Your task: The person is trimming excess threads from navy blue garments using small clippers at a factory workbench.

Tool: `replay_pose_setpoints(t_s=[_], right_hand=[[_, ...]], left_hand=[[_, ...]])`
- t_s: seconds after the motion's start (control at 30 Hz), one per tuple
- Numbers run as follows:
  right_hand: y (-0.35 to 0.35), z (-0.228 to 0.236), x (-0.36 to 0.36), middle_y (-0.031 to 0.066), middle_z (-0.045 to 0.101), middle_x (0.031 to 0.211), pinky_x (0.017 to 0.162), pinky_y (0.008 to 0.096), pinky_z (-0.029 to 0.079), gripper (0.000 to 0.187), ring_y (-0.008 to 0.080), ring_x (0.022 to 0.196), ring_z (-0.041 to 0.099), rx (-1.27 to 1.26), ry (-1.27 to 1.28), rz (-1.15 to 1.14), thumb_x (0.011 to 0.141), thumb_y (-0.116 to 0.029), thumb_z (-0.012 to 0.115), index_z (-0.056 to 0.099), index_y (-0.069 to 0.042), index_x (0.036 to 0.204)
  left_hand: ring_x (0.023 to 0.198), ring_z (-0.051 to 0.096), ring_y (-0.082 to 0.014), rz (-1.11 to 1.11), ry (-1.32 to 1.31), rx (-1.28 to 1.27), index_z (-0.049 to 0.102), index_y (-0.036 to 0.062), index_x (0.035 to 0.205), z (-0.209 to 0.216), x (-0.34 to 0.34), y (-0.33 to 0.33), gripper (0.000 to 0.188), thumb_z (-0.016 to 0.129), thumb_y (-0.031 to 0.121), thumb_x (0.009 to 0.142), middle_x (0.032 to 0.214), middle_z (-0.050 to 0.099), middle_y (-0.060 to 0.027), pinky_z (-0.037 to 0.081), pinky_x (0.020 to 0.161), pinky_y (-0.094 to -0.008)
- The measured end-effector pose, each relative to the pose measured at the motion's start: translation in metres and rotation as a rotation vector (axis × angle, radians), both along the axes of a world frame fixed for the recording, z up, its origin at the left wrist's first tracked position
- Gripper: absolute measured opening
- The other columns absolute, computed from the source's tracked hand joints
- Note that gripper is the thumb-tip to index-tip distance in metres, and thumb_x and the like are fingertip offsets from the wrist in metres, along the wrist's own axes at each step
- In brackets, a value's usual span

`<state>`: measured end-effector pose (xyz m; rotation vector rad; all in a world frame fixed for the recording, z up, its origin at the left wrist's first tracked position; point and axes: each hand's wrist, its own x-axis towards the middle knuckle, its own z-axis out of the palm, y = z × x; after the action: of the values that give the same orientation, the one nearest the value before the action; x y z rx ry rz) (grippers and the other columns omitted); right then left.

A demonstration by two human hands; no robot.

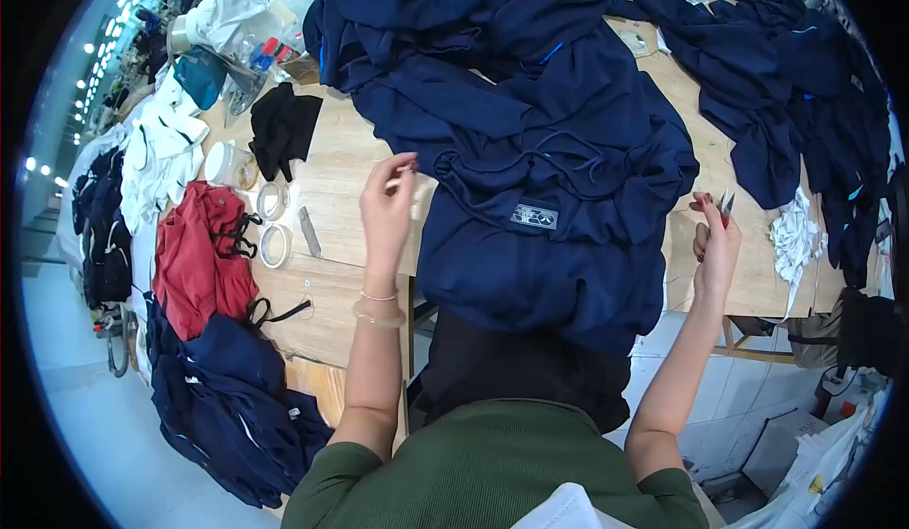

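A pair of dark blue trousers or similar garment [540, 278] with a drawstring waistband and a small grey label lies bunched in front of me, its near end over my lap. My left hand [386, 207] is raised just left of the waistband, fingers bent in a pinch; anything between them is too small to make out. On the other side, my right hand [715, 245] grips a pair of thread snips [727, 204], the metal blades pointing up and away. Neither hand visibly touches the garment.
More dark blue garments [454, 8] are heaped at the far side, with others [757, 65] at far right. On the left are a red garment [201, 254], a black cloth [282, 129], tape rolls [275, 245] and a white tub [227, 164]. White scraps [795, 235] lie right.
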<state>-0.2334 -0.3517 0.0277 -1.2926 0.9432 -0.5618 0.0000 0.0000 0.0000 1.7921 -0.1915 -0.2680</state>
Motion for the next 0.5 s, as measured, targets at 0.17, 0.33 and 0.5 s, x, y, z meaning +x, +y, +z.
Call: replay_pose_setpoints(t_s=[0.17,0.33,0.5], right_hand=[[0.020,0.004,0.018,-0.0020,0.059,0.069,0.040,0.0197,0.017,0.032,-0.0006,0.043,0.026,-0.156,0.016,-0.110,0.097,-0.027,0.058,0.067,0.001,0.109],[0.013,0.003,0.022,-0.0046,0.046,0.065,0.040,0.0198,0.020,0.024,0.0025,0.046,0.032,0.303,-0.199,0.253,0.098,-0.030,0.058,0.057,-0.006,0.095],[0.003,0.004,0.023,-0.0056,0.045,0.066,0.042,0.0193,0.024,0.014,0.0023,0.049,0.034,0.259,-0.240,0.347,0.093,-0.020,0.064,0.055,-0.009,0.091]], left_hand=[[0.085,0.062,-0.0201,0.009,-0.585,0.231,0.067,-0.0002,0.108,0.008,-0.005,-0.027,0.021,0.059,0.015,0.095,0.097,0.066,-0.0108,0.048,0.075,-0.0301],[0.075,0.057,-0.0080,-0.028,0.388,-0.137,0.065,-0.0019,0.110,-0.007,0.017,-0.014,0.030,0.053,0.023,0.100,0.086,0.064,-0.0021,0.048,0.069,-0.0226],[0.083,0.056,-0.0049,-0.529,0.570,-0.371,0.061,0.0015,0.118,0.011,0.011,-0.010,0.026,0.061,0.013,0.095,0.094,0.061,0.0021,0.047,0.074,-0.0187]])
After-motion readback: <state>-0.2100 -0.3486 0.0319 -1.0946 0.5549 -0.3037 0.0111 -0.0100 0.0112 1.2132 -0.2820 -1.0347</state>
